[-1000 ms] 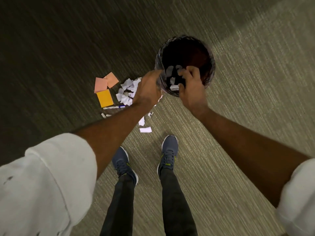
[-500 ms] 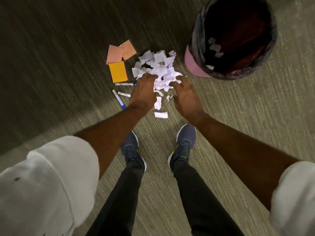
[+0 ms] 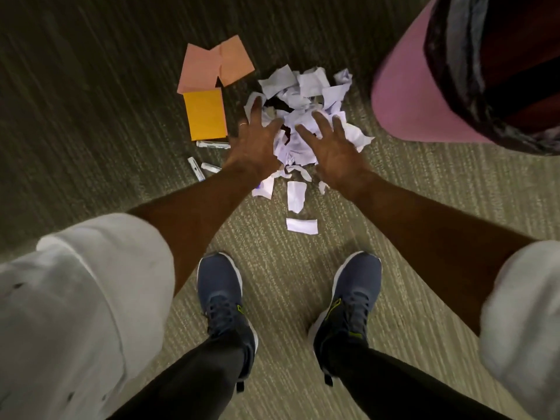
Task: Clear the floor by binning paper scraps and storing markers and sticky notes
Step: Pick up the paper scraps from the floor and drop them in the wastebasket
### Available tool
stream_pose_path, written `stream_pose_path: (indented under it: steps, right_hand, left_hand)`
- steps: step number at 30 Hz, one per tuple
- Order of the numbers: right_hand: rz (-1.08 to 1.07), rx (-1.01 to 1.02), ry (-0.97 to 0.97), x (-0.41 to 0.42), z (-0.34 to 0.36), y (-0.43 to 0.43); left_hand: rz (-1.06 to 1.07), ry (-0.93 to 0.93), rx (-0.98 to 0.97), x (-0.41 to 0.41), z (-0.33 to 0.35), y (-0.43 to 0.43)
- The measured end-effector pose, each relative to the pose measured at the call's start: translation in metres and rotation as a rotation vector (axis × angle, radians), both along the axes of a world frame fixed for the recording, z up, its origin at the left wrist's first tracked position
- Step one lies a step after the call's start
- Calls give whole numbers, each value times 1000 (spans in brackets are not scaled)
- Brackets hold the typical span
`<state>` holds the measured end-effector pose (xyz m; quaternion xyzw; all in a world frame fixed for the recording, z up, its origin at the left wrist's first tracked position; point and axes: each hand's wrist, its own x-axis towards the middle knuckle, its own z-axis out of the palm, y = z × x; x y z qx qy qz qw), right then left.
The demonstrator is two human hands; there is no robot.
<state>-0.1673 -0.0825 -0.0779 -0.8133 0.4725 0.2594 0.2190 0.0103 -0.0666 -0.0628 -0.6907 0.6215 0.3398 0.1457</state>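
ribbed olive carpet (image 3: 303,283), left hand (image 3: 254,147) and right hand (image 3: 333,147) both splayed wide, palms down on a heap of crumpled white paper scraps (image 3: 306,86), nothing gripped, flat pink and orange sticky notes (image 3: 206,115) and white markers (image 3: 212,144) just left, pink round bin (image 3: 406,98) right

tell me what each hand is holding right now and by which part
Nothing is held. The left hand and right hand are both open, fingers spread, over the paper scraps on the floor, with no grip closed on any piece.

White sleeves (image 3: 91,298), black trousers (image 3: 194,383), navy trainers (image 3: 222,298).
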Motion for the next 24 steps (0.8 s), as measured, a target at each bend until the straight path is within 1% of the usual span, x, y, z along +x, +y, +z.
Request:
stream_pose_path:
  steps: [3, 6, 10, 13, 16, 19, 22, 24]
  right_hand:
    - [-9, 16, -34, 6, -19, 0]
    - [-20, -30, -71, 14, -29, 5]
    - [-55, -48, -111, 18, -30, 6]
    - [-80, -55, -137, 11, -20, 7]
    - [-198, -28, -217, 3, 2, 11]
    - [-239, -49, -288, -6, 35, 14]
    - [-299, -91, -287, -10, 77, 17]
    - [-326, -84, -295, -8, 103, 20]
  left_hand:
    - [-60, 16, -7, 0, -26, -3]
    - [-132, 25, -100, -2, -43, -5]
    - [-57, 92, -216, -4, -39, -3]
    - [-24, 108, -245, -5, -21, -4]
    - [66, 133, -248, -7, 6, -4]
    - [119, 142, -270, -9, 40, 0]
    - [165, 146, -268, -14, 81, 6]
    - [164, 155, -267, -19, 104, 9]
